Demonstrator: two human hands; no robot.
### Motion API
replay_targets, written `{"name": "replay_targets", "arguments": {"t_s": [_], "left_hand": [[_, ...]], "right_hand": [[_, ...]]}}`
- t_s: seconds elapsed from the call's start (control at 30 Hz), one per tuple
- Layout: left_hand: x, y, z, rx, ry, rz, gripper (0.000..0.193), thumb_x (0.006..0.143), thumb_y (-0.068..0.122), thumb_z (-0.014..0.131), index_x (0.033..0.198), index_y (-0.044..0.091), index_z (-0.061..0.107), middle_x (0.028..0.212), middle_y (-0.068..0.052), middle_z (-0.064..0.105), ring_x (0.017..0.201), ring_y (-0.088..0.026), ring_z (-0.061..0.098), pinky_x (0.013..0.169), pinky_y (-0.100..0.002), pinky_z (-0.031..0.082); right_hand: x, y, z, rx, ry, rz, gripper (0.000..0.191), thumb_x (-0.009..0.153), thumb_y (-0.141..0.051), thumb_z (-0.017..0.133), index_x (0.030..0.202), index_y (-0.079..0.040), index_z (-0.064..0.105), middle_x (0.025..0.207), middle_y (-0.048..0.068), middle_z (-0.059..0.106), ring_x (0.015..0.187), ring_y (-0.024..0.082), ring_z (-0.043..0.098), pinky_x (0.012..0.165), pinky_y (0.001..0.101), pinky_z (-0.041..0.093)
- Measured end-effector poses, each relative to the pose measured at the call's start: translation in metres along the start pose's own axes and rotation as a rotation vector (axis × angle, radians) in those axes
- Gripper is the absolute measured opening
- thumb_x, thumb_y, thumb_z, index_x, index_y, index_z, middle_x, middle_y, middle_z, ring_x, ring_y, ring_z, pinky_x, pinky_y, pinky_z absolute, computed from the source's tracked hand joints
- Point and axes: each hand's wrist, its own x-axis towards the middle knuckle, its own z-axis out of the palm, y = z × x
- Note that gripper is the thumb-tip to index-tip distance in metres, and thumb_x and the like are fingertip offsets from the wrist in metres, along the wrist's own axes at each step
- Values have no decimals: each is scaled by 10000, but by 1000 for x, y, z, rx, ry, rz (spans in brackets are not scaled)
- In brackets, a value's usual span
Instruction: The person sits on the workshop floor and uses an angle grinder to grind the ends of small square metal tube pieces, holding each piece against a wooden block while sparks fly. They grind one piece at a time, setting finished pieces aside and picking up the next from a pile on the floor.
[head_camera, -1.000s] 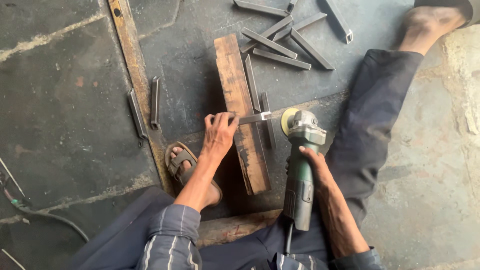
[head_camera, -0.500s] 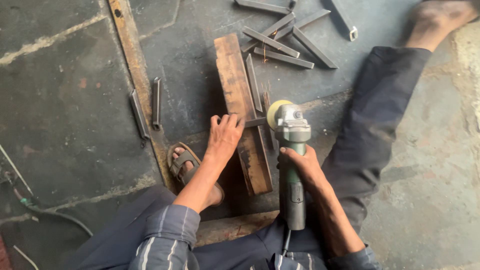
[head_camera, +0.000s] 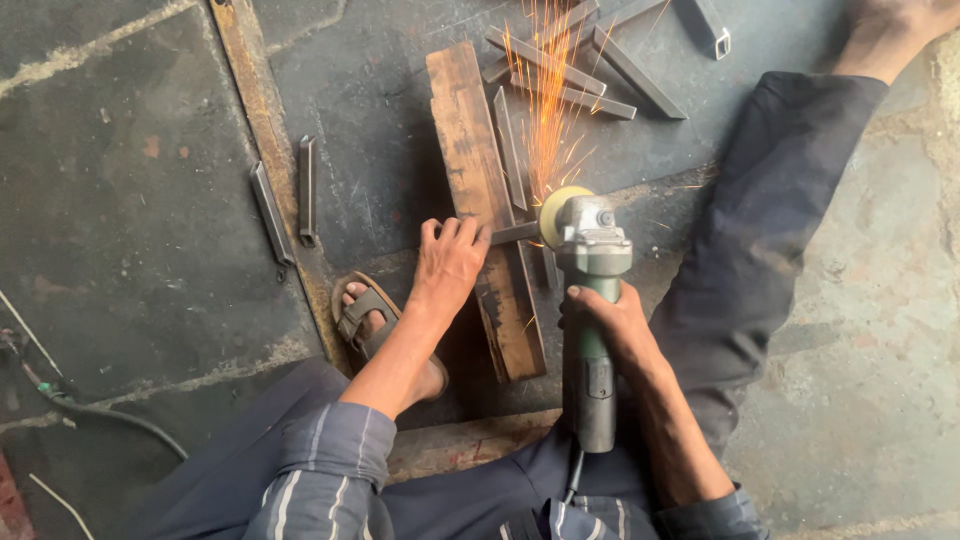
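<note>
Head view: looks straight down on a person seated on the ground, legs spread around the work.
Floor: dark stone slabs (head_camera: 130, 220) on the left, paler rough concrete (head_camera: 880, 330) on the right.
Legs: dark trousers; one leg (head_camera: 760, 250) stretches up and to the right, the other foot in a sandal (head_camera: 365, 315) rests just left of the plank.
Rusty flat bar (head_camera: 262, 130): lies on the slabs, running from the top edge down toward the sandal.
Wooden plank (head_camera: 485, 200): lies lengthwise between the legs and serves as the support block.
Loose metal pieces (head_camera: 585, 70): a scatter of cut lengths beyond the plank's far end; two more (head_camera: 288, 195) lie beside the rusty bar.
Angle grinder (head_camera: 590, 300): green body, grey head, yellow disc (head_camera: 555, 212) set against the workpiece; orange sparks (head_camera: 545, 100) fly away from the person.
Right hand (head_camera: 610, 320): fingers clamped around the grinder body, just behind the head.
Left hand (head_camera: 448, 265): flat on the plank, fingers slightly spread, pressing down on the near end of the workpiece.
Workpiece (head_camera: 515, 233): a short metal strip lying across the plank, between the left hand's fingertips and the disc.
</note>
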Motion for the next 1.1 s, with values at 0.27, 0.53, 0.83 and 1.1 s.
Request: {"name": "replay_targets", "arguments": {"t_s": [0.27,0.53,0.83,1.1], "left_hand": [[-3,2,0,13,-26,-10,378,846,56,668,1221,69,717,1006,-36,596,965,-204,592,937,-456,433],[0,4,-4,42,-90,-17,319,855,91,644,1169,78,702,1036,-57,599,991,-227,586,923,-462,433],[-3,5,2,18,10,-22,359,848,85,654,1204,76,699,1023,-53,584,1016,-222,584,961,-472,436],[-3,4,4,5,-27,-23,344,853,82,667,1195,62,699,1004,-61,579,1004,-231,583,953,-473,432]], "right_hand": [[-3,-2,-4,-24,21,4,382,848,-264,705,1074,27,604,839,122,688,709,220,700,642,370,597],[4,7,-5,-25,15,12,365,851,-255,719,1039,43,626,827,135,695,708,239,700,647,381,597],[-2,7,-9,-7,34,36,390,837,-269,719,1062,32,615,825,143,694,705,248,703,626,388,587],[-1,0,2,-22,-7,18,405,830,-281,715,1084,19,617,846,135,696,718,239,709,641,377,589]]}}
